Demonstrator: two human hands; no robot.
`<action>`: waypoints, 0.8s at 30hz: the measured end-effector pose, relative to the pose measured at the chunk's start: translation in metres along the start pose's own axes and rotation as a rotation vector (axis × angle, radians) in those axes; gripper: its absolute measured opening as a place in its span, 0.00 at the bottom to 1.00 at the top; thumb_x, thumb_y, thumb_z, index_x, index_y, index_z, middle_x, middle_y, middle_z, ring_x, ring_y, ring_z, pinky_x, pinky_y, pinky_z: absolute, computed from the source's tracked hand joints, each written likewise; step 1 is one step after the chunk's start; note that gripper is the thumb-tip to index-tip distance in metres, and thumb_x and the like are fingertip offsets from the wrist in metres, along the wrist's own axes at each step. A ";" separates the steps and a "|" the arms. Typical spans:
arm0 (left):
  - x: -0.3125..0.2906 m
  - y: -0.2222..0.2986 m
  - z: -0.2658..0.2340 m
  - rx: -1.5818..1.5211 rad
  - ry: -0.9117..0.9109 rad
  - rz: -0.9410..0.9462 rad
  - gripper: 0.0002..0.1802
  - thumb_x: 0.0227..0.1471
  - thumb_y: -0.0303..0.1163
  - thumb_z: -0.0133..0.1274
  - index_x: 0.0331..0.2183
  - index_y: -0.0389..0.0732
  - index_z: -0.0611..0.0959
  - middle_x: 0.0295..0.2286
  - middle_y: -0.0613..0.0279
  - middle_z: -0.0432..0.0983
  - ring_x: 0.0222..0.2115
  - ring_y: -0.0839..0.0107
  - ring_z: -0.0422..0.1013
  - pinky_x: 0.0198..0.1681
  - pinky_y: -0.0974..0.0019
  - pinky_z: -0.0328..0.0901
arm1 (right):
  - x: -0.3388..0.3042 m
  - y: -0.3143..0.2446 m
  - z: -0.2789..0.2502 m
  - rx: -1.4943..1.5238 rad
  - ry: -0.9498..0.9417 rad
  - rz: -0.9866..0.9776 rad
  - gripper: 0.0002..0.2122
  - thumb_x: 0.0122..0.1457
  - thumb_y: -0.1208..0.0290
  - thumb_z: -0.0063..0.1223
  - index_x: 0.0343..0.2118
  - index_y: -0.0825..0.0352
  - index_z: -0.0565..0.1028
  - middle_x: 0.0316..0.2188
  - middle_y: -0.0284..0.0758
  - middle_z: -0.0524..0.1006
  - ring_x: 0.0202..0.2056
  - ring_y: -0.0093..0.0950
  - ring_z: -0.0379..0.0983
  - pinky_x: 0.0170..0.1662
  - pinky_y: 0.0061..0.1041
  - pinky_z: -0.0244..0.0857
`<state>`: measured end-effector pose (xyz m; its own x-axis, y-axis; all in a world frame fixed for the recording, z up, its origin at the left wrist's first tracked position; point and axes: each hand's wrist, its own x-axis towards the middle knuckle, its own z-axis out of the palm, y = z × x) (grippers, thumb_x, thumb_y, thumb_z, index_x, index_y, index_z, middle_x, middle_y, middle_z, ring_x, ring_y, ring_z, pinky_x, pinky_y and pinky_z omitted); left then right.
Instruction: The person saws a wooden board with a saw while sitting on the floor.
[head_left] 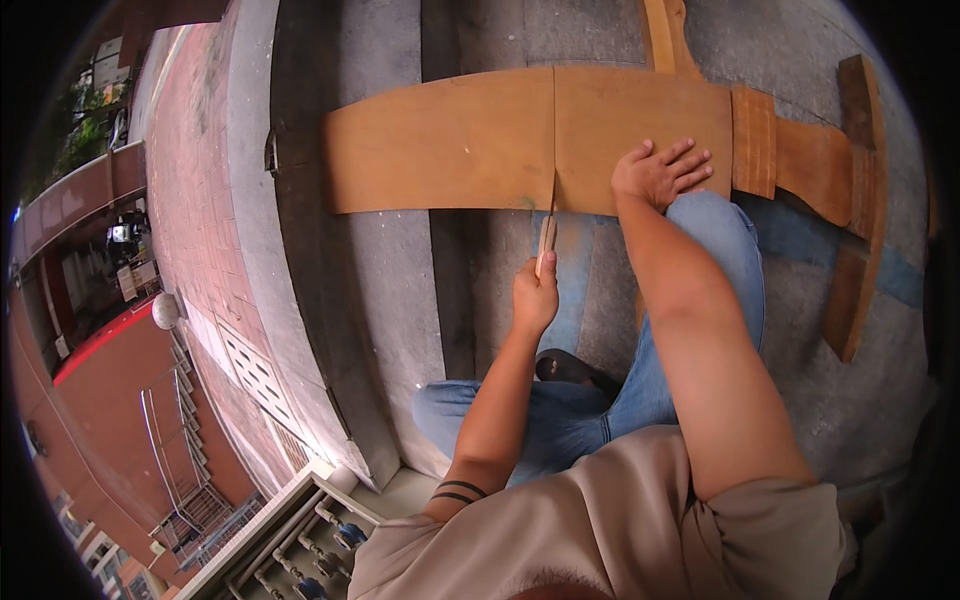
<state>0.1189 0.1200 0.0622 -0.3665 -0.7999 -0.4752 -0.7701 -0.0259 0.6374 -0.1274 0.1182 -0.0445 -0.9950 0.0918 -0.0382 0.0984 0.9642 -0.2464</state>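
A long brown wooden board (440,145) lies crosswise in front of me, its left end over a concrete step. My left hand (537,293) is closed around the wooden handle of a handsaw (546,238) at the board's near edge. The saw's thin blade is seen edge-on and can hardly be made out. A narrow dark line crosses the board from the handle to the far edge. To the right of that line, my right hand (663,173) lies flat on the board with its fingers spread. My bent right knee touches the near edge.
Shaped wooden pieces (815,170) adjoin the board's right end, with a crossbar (860,210) beyond. Another wooden piece (672,38) extends from the far edge. Concrete steps (385,290) drop away leftward to a red-paved walk (205,170). Pipes with valves (310,550) stand at lower left.
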 end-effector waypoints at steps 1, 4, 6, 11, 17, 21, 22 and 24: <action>-0.016 0.006 -0.004 -0.030 -0.036 -0.058 0.33 0.71 0.55 0.48 0.27 0.33 0.79 0.18 0.56 0.74 0.21 0.67 0.71 0.28 0.56 0.66 | 0.001 0.006 0.003 -0.006 0.018 0.004 0.38 0.70 0.48 0.38 0.76 0.67 0.48 0.77 0.52 0.39 0.77 0.54 0.28 0.75 0.58 0.20; -0.096 -0.011 -0.023 -0.065 -0.007 -0.089 0.34 0.70 0.56 0.48 0.27 0.32 0.79 0.18 0.55 0.74 0.22 0.67 0.73 0.28 0.56 0.66 | 0.009 0.010 0.005 -0.012 0.045 0.002 0.38 0.71 0.48 0.37 0.76 0.67 0.48 0.77 0.52 0.38 0.77 0.54 0.27 0.75 0.58 0.20; -0.095 0.001 -0.035 -0.072 -0.048 -0.164 0.34 0.69 0.57 0.48 0.27 0.32 0.79 0.19 0.55 0.74 0.22 0.66 0.73 0.28 0.56 0.67 | 0.006 0.009 0.001 -0.022 0.034 -0.012 0.38 0.71 0.48 0.37 0.76 0.68 0.48 0.77 0.52 0.37 0.77 0.54 0.27 0.75 0.59 0.20; 0.011 -0.004 0.004 0.010 0.010 -0.004 0.34 0.70 0.58 0.47 0.27 0.34 0.80 0.17 0.66 0.71 0.19 0.77 0.67 0.23 0.67 0.62 | -0.003 0.002 0.001 0.068 0.015 -0.010 0.38 0.71 0.48 0.36 0.76 0.67 0.48 0.77 0.53 0.37 0.77 0.54 0.26 0.75 0.59 0.19; -0.103 -0.019 -0.026 -0.080 0.011 -0.076 0.32 0.70 0.56 0.49 0.27 0.35 0.79 0.17 0.67 0.70 0.19 0.79 0.66 0.22 0.69 0.61 | 0.010 0.008 -0.002 0.057 -0.009 0.004 0.38 0.70 0.49 0.36 0.76 0.69 0.46 0.77 0.53 0.35 0.76 0.57 0.23 0.75 0.57 0.20; -0.077 0.005 -0.033 -0.046 -0.074 -0.107 0.35 0.70 0.59 0.46 0.27 0.35 0.79 0.17 0.66 0.70 0.18 0.78 0.66 0.23 0.67 0.61 | 0.011 0.015 -0.005 0.033 -0.048 0.015 0.39 0.70 0.50 0.37 0.76 0.71 0.44 0.77 0.54 0.34 0.76 0.56 0.21 0.76 0.55 0.22; -0.054 0.009 -0.024 -0.022 -0.057 -0.100 0.35 0.69 0.58 0.47 0.28 0.33 0.80 0.18 0.58 0.74 0.22 0.69 0.71 0.27 0.60 0.65 | 0.013 0.007 -0.010 0.108 -0.085 0.041 0.40 0.70 0.50 0.39 0.76 0.72 0.43 0.77 0.54 0.35 0.76 0.55 0.22 0.76 0.54 0.22; -0.018 0.008 -0.005 -0.007 -0.012 -0.065 0.35 0.69 0.57 0.49 0.28 0.30 0.81 0.21 0.47 0.78 0.25 0.58 0.77 0.32 0.53 0.69 | 0.007 -0.003 -0.026 0.251 -0.176 0.085 0.41 0.69 0.51 0.42 0.75 0.73 0.43 0.77 0.54 0.36 0.77 0.53 0.24 0.77 0.51 0.24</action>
<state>0.1217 0.1315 0.0793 -0.3221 -0.7892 -0.5230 -0.7888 -0.0818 0.6091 -0.1347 0.1223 -0.0188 -0.9676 0.1035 -0.2304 0.2031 0.8613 -0.4658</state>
